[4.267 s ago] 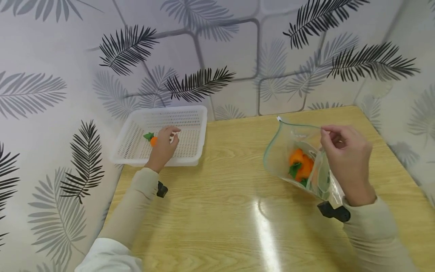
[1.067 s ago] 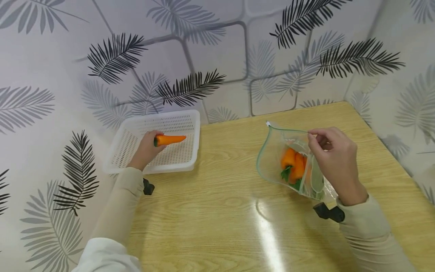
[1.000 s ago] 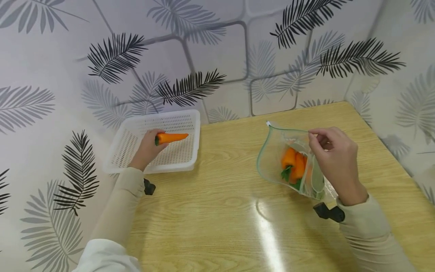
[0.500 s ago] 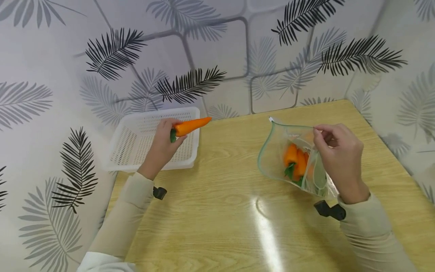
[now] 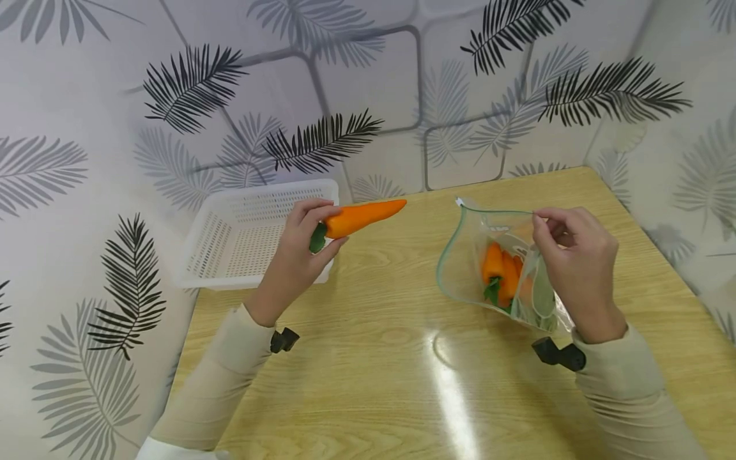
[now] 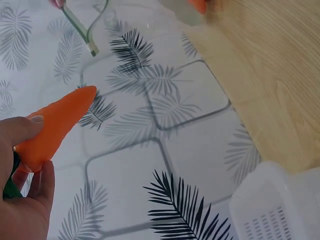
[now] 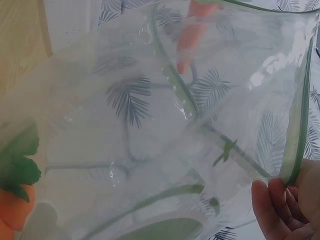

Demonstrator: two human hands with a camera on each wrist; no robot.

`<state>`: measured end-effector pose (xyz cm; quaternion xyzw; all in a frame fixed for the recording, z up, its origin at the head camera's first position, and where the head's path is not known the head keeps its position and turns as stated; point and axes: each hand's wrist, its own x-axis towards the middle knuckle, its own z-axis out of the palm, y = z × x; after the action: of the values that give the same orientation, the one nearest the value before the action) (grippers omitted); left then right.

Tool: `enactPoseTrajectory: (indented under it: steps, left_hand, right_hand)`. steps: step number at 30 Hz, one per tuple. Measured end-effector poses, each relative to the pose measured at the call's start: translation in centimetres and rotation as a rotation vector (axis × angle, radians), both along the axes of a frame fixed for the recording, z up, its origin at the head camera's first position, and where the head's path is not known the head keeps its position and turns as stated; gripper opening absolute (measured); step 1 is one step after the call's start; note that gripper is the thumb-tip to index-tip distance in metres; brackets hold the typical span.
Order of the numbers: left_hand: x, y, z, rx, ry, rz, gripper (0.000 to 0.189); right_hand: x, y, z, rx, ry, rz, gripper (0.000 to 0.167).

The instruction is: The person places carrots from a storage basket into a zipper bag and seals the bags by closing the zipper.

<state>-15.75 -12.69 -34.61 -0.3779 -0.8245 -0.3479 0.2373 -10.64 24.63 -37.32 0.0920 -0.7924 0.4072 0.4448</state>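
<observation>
My left hand (image 5: pixel 305 246) grips an orange carrot (image 5: pixel 365 218) by its thick end, where green leaves show at the palm. The carrot's tip points right, past the basket's edge. In the left wrist view the thumb and fingers lie around the carrot (image 6: pixel 57 127). With thumb and fingertips, my right hand (image 5: pixel 581 262) pinches the rim of a clear zip bag (image 5: pixel 460 268) with a green seal. The bag's mouth gapes open, and several carrots (image 5: pixel 503 275) with green tops lie inside it. In the right wrist view, fingertips (image 7: pixel 277 192) hold the bag's corner.
A white perforated plastic basket (image 5: pixel 230 243) stands at the back left of the wooden table (image 5: pixel 356 358). Behind the table is a wall (image 5: pixel 379 83) with a leaf pattern. Glare lies across the table's middle.
My left hand reached into the basket, picked up the carrot, then lifted it out to the right toward the bag. My right hand keeps its pinch on the bag's rim.
</observation>
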Motion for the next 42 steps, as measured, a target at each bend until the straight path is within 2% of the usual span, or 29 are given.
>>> enactPoseTrajectory:
  steps: [10, 14, 19, 26, 34, 42]
  left_hand:
    - [2.3, 2.4, 1.0, 0.03, 0.017, -0.135, 0.052]
    - [2.7, 3.6, 1.1, 0.049, 0.005, -0.196, 0.051]
    - [2.7, 5.2, 0.7, 0.027, -0.01, -0.246, 0.047]
    - [2.1, 7.3, -0.5, -0.107, 0.097, -0.241, 0.044]
    - [1.3, 9.2, -1.4, -0.161, 0.099, -0.243, 0.041]
    - [0.7, 11.2, -2.2, -0.209, 0.137, -0.227, 0.035]
  right_hand:
    - [-0.1, -0.1, -0.1, 0.009, -0.003, -0.002, 0.011]
    - [-0.1, -0.2, -0.2, 0.01, -0.006, -0.005, 0.011]
    - [-0.1, -0.4, -0.3, 0.007, -0.014, -0.001, 0.011]
    - [-0.1, -0.6, -0.3, 0.014, -0.017, 0.014, 0.01]
    - [0.0, -0.7, -0.4, 0.025, -0.026, 0.025, 0.009]
    - [0.0, -1.0, -0.4, 0.037, -0.028, 0.049, 0.009]
